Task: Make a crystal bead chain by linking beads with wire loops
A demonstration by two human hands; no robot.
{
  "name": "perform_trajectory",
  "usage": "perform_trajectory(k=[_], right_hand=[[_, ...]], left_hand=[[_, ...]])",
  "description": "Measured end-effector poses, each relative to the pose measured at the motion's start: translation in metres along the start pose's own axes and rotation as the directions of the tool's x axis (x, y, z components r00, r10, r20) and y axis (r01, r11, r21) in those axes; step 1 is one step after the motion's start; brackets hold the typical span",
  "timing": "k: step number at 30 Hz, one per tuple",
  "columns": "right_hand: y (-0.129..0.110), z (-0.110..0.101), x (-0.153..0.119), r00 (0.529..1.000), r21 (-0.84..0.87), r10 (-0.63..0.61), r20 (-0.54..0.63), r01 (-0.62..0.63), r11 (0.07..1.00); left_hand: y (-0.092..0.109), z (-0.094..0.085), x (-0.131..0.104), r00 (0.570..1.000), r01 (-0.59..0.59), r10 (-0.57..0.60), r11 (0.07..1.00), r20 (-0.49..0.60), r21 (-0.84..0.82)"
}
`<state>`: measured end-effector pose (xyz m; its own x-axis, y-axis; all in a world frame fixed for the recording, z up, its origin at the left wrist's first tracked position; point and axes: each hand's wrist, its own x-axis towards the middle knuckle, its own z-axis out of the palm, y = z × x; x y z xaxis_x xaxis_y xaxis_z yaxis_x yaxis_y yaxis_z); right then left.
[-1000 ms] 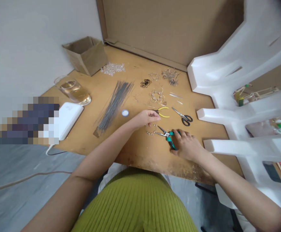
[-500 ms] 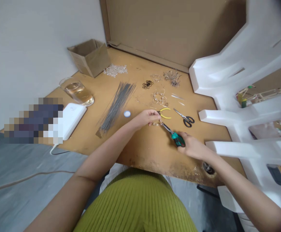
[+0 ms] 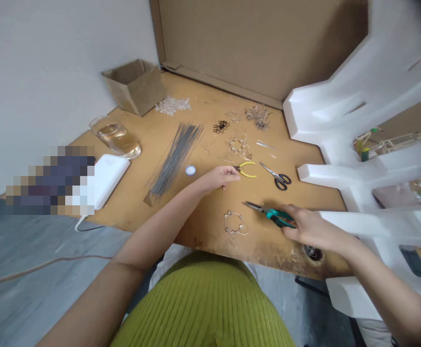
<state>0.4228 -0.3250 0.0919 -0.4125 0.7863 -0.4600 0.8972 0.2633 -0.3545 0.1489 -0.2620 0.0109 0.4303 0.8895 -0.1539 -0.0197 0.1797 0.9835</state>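
Table (image 3: pixel 203 219) flanked by white foam (image 3: pixel 319 173); box (image 3: pixel 134 94), wire bundle (image 3: pixel 176 161), glass (image 3: pixel 116 140) on the far and left side. Right hand (image 3: pixel 306 226) has drawn back toward the foam, fingers wrapped around the handles of the green pliers (image 3: pixel 277 217); tips look nearly together, nothing seen between them. Left hand (image 3: pixel 217 179) sits beside the yellow pliers (image 3: pixel 247 163), fingers bent in a narrow pinch; cannot tell whether they hold anything. Scissors (image 3: pixel 275 175) lie just right of these. Beaded ring (image 3: pixel 233 232) has left the plier tips and rests on the table near its front edge, below the left hand, touched by neither, so work on it looks paused. Hard to read: a mosaic patch (image 3: pixel 51 180) hides what lies at far left; the tangled wire pile (image 3: pixel 259 115) at the back blurs together; the yellow pliers' head is partly lost by the left fingers; the ring's thin wire ends are too fine to tell whether its loop is closed
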Motion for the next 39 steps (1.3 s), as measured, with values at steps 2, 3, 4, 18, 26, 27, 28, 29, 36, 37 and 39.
perform_trajectory(k=[2, 3, 4, 18, 26, 27, 28, 29, 36, 37, 39], right_hand=[[0.008, -0.009, -0.008, 1.0, 0.135, 0.004, -0.023, -0.001, 0.991], [0.012, -0.012, -0.01, 1.0, 0.272, -0.015, -0.014, 0.019, 0.962], [0.017, -0.013, -0.012, 0.999, 0.438, -0.051, 0.003, 0.044, 0.898], [-0.014, 0.02, 0.014, 0.979, 0.694, -0.136, -0.154, 0.205, 0.69], [0.005, -0.001, 0.014, 0.702, -0.661, -0.496, -0.511, 0.048, 0.749], [0.006, -0.004, 0.014, 0.684, -0.722, -0.543, -0.487, 0.036, 0.691], [0.007, -0.007, 0.014, 0.673, -0.77, -0.582, -0.456, 0.03, 0.637], [0.007, -0.011, 0.014, 0.668, -0.807, -0.613, -0.421, 0.031, 0.589], [0.0, -0.029, 0.021, 0.654, -0.899, -0.699, -0.29, 0.064, 0.433], [-0.001, -0.031, 0.022, 0.656, -0.907, -0.704, -0.272, 0.07, 0.416], [-0.003, -0.033, 0.024, 0.656, -0.919, -0.714, -0.245, 0.076, 0.386]], left_hand=[[0.001, 0.0, 0.0, 1.0, -0.007, 0.007, 1.0, 0.006, 0.002], [0.001, 0.001, -0.001, 1.0, -0.008, 0.008, 1.0, 0.011, -0.001], [0.002, 0.001, -0.001, 1.0, -0.006, 0.006, 1.0, 0.016, -0.009], [0.008, 0.001, -0.006, 0.993, -0.017, 0.024, 0.998, 0.117, -0.065], [0.01, -0.002, -0.01, 0.975, 0.0, 0.023, 0.994, 0.221, -0.105], [0.01, -0.001, -0.011, 0.971, 0.008, 0.018, 0.994, 0.239, -0.107], [0.011, -0.001, -0.012, 0.967, 0.015, 0.013, 0.994, 0.254, -0.107], [0.011, 0.0, -0.012, 0.964, 0.02, 0.009, 0.994, 0.266, -0.107], [0.014, 0.0, -0.015, 0.951, 0.034, -0.01, 0.997, 0.31, -0.073], [0.014, 0.0, -0.015, 0.948, 0.034, -0.008, 0.997, 0.317, -0.076], [0.014, 0.0, -0.015, 0.944, 0.036, -0.004, 0.995, 0.329, -0.09]])
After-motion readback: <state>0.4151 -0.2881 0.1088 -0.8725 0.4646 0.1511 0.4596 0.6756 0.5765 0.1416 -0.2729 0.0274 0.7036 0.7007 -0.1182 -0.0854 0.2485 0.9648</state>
